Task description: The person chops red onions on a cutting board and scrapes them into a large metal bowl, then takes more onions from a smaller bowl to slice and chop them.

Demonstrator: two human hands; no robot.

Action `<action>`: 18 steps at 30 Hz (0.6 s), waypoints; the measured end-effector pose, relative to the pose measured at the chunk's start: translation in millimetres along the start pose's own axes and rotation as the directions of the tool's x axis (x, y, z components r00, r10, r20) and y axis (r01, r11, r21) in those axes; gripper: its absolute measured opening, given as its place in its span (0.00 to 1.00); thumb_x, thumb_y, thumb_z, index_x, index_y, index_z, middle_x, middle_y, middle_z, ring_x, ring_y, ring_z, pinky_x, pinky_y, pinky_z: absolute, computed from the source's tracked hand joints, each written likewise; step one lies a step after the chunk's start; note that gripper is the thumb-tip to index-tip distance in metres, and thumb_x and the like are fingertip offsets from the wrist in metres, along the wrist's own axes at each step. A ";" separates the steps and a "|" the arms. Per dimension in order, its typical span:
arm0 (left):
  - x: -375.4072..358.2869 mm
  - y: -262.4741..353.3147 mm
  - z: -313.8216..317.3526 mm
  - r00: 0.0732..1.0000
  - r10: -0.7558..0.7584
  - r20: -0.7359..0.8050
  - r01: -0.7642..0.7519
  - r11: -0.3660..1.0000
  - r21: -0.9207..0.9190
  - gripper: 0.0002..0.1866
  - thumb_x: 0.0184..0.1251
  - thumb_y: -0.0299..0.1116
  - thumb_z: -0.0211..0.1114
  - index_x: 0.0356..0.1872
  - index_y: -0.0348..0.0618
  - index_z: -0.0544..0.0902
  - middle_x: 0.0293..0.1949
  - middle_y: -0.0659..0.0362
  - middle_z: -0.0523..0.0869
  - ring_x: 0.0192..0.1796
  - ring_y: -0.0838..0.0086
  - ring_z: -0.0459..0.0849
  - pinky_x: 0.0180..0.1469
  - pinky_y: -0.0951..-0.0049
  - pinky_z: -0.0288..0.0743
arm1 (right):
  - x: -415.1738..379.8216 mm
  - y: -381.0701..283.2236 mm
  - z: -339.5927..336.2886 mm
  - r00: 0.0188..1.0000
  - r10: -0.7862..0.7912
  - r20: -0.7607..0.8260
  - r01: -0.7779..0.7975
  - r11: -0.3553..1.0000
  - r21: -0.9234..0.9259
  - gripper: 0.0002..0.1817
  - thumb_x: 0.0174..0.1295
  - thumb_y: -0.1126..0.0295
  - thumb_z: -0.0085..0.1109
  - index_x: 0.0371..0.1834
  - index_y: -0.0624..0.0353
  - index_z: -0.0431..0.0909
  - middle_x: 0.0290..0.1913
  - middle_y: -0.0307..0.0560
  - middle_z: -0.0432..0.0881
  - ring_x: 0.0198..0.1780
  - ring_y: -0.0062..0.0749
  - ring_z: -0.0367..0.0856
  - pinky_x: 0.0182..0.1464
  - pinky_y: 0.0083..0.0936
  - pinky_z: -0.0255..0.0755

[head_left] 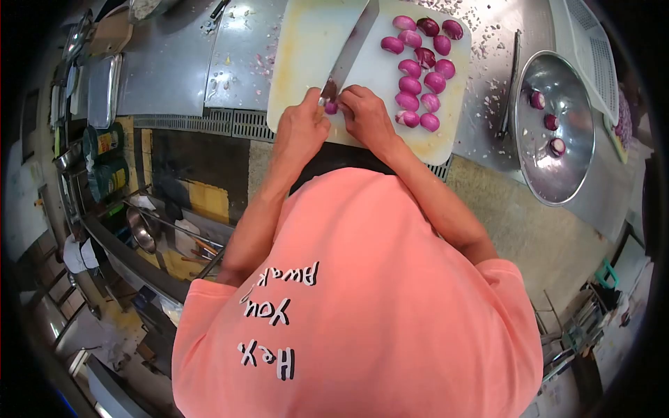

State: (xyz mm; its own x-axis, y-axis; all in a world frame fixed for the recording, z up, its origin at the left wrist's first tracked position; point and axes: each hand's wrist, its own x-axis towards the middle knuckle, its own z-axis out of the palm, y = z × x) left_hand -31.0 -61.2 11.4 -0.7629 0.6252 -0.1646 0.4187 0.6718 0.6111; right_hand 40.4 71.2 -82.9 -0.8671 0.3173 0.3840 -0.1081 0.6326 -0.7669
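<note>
My left hand (306, 122) is closed around the near end of a large kitchen knife (354, 47), its long blade pointing away over the white cutting board (296, 56). Close beside it, my right hand (364, 117) has its fingers bent and pinched at a small peeled red onion (331, 108), partly hidden between the hands and under the blade. On the board's right side lie several peeled red onions (409, 85) in loose rows.
Right of the board, a steel bowl (554, 174) holds three red onions. A dark rod-like tool (511, 83) lies between bowl and board. Onion skin scraps litter the steel counter (484, 132). A white perforated basket (589, 49) stands at the far right, and a metal tray (104, 90) at the left.
</note>
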 end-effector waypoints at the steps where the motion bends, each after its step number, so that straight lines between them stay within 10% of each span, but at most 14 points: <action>1: -1.8 3.6 -11.9 0.998 -0.047 0.029 0.048 0.998 -0.038 0.17 0.57 0.25 0.63 0.49 0.38 0.72 0.22 0.44 0.77 0.28 0.42 0.76 0.33 0.54 0.72 | 2.9 -1.1 0.0 1.000 0.011 -0.005 -0.011 1.000 -0.014 0.03 0.54 0.79 0.61 0.31 0.63 0.78 0.35 0.51 0.79 0.40 0.49 0.78 0.41 0.40 0.76; 11: 1.7 -54.0 -10.3 0.978 -0.208 0.005 0.206 0.968 -0.141 0.17 0.58 0.25 0.60 0.50 0.38 0.73 0.32 0.37 0.84 0.39 0.38 0.82 0.41 0.48 0.74 | 25.4 15.0 -9.4 0.993 0.087 0.076 -0.060 0.951 -0.304 0.04 0.49 0.77 0.60 0.29 0.60 0.82 0.40 0.51 0.77 0.46 0.51 0.76 0.46 0.42 0.75; 18: 6.4 -49.2 -10.1 0.971 -0.237 0.015 0.238 0.970 -0.059 0.17 0.58 0.25 0.59 0.51 0.38 0.73 0.33 0.39 0.85 0.40 0.39 0.83 0.43 0.49 0.74 | 37.4 42.4 -161.4 0.962 0.054 -0.269 -0.122 0.962 -0.243 0.18 0.48 0.81 0.65 0.44 0.57 0.86 0.51 0.48 0.84 0.52 0.42 0.82 0.53 0.32 0.77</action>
State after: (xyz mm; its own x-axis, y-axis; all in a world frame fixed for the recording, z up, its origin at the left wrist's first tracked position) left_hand -61.4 -94.2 -11.9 -0.8332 0.4536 -0.3162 0.1954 0.7766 0.5990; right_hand 81.8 223.9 -18.1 -0.7091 0.5291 0.4661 0.1195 0.7416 -0.6601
